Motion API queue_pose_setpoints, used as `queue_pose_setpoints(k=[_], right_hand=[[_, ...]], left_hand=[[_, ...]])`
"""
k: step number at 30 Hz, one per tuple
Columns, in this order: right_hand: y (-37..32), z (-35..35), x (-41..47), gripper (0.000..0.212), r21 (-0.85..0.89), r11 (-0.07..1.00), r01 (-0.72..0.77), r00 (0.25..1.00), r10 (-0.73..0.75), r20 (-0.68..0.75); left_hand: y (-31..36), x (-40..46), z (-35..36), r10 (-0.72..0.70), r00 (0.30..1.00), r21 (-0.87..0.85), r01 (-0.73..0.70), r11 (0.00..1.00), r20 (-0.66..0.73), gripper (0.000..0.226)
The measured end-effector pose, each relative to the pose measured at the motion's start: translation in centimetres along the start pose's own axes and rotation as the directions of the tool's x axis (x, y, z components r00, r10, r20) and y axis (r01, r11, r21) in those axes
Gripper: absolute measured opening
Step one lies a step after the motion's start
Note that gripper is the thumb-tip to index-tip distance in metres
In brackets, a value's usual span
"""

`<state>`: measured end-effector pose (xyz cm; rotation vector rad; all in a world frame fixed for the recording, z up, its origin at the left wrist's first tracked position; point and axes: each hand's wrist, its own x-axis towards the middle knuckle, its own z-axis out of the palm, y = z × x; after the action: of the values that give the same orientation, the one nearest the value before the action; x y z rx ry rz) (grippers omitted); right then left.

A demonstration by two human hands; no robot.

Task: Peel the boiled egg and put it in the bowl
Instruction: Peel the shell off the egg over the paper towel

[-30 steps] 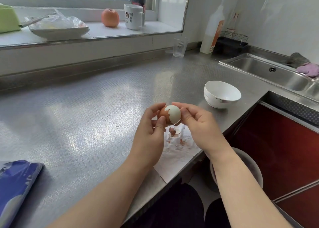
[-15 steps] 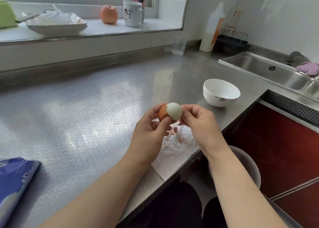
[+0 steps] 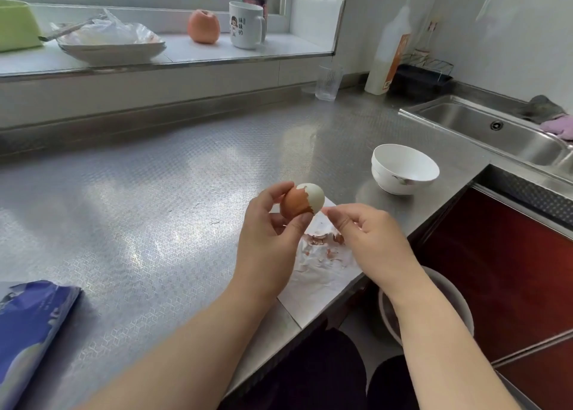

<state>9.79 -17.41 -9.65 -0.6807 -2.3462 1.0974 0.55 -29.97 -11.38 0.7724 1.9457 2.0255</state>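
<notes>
A: Egg (image 3: 302, 201) status?
B: Oval, smooth white exposed on the right, brown shell on the left. Gripped by left hand (image 3: 269, 239) over a crumpled tissue (image 3: 322, 273) with shell bits.
A: Right hand (image 3: 369, 239)?
B: Fingertips pinched beside the egg, possibly on a shell flake; too small to tell. Glossy white bowl (image 3: 404, 169) sits apart on embossed steel.

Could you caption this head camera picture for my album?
Left hand holds a half-peeled egg; right hand pinches beside it, white bowl waiting.
</notes>
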Motion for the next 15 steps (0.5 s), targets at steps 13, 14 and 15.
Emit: queue_pose_setpoints(k=[13,14,15], right_hand=[[-1.8,0.4,0.3,0.015,-0.154,0.913,0.377,0.881,-0.405,-0.246],[-1.8,0.4,0.4,0.013,-0.174,0.904,0.389,0.870,-0.423,-0.254],[-1.8,0.4,0.4,0.010,-0.193,0.895,0.402,0.859,-0.442,-0.260]], left_hand=[[0.2,-0.3,0.1,0.001,1.000,0.070,-0.003,0.998,0.020,0.043],[0.1,-0.2,0.1,0.004,1.000,0.068,-0.005,0.998,0.018,0.043],[0.0,-0.2,0.1,0.009,1.000,0.066,-0.010,0.998,0.015,0.042]])
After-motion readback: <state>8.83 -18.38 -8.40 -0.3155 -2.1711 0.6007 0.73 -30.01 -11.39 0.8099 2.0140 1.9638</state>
